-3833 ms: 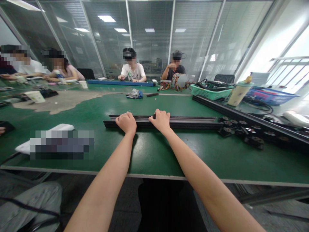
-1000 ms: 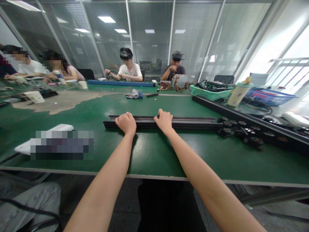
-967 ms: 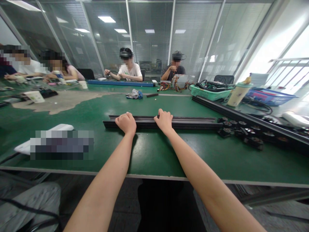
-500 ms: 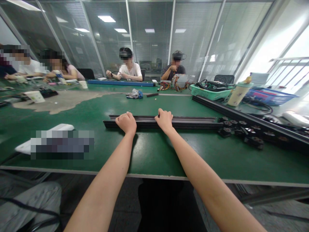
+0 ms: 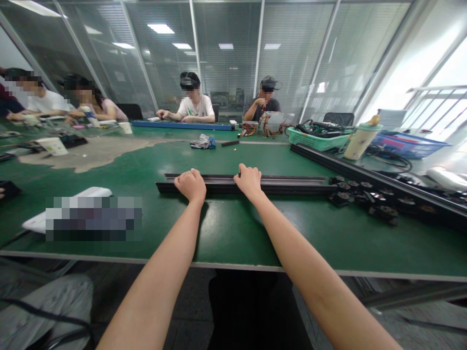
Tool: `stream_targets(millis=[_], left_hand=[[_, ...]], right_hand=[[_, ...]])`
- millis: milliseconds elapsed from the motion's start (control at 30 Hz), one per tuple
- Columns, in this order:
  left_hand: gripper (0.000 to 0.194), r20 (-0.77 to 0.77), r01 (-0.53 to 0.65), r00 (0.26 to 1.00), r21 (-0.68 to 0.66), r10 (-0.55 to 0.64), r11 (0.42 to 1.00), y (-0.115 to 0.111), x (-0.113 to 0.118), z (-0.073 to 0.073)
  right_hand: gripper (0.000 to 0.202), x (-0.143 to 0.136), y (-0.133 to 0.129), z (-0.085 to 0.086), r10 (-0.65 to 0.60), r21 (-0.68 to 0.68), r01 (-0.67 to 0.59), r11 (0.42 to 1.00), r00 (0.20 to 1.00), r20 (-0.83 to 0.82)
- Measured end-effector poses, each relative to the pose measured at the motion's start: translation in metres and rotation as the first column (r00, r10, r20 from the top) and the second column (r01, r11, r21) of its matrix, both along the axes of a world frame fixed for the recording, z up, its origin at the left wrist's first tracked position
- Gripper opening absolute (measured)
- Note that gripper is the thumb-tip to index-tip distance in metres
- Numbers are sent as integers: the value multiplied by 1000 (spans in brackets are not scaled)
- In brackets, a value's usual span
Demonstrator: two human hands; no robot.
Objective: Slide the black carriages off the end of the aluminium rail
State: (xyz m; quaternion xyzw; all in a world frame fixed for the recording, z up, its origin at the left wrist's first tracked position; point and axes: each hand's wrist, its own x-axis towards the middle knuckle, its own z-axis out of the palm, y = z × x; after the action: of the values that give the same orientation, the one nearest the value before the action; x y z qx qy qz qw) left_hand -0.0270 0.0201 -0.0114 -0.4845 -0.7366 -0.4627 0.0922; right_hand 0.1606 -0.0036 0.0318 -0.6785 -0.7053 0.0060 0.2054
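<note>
A long black channel-shaped rail (image 5: 219,186) lies crosswise on the green table (image 5: 233,233). Near its left end, my left hand (image 5: 191,185) is closed round it, with the fingertips hidden behind the rail. My right hand (image 5: 248,181) grips the same rail farther right, fingers curled over its edge. Several black parts with metal centres (image 5: 365,192) are heaped at the rail's right end. Another long black rail (image 5: 339,167) runs slantwise on the right, behind and beside these parts.
Back right are a green basket (image 5: 317,141) of cables, a cream bottle (image 5: 361,142) and a blue basket (image 5: 412,146). A white device (image 5: 73,209) lies front left, partly pixelated. A crumpled cloth (image 5: 203,141) lies beyond the rail. Several people sit across the table.
Both my hands and the rail look unmoved. Across the table, a person in white has lowered both hands to the tabletop. A dark object with a hand's fingertips has appeared at the left edge.
</note>
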Motion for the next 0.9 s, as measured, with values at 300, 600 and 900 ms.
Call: stream_targets(millis=[300, 600, 900], left_hand=[[60, -15, -5, 1000, -23, 5, 1000, 0, 0, 0], [60, -18, -13, 1000, -23, 13, 1000, 1, -1, -1], [59, 4, -2, 1000, -15, 3, 1000, 0, 0, 0]], right_hand=[[34, 1, 0, 2, 3, -12, -2, 1000, 999, 46], [34, 4, 2, 2, -11, -13, 12, 1000, 999, 51], [36, 7, 5, 5, -3, -63, 8, 998, 996, 88]])
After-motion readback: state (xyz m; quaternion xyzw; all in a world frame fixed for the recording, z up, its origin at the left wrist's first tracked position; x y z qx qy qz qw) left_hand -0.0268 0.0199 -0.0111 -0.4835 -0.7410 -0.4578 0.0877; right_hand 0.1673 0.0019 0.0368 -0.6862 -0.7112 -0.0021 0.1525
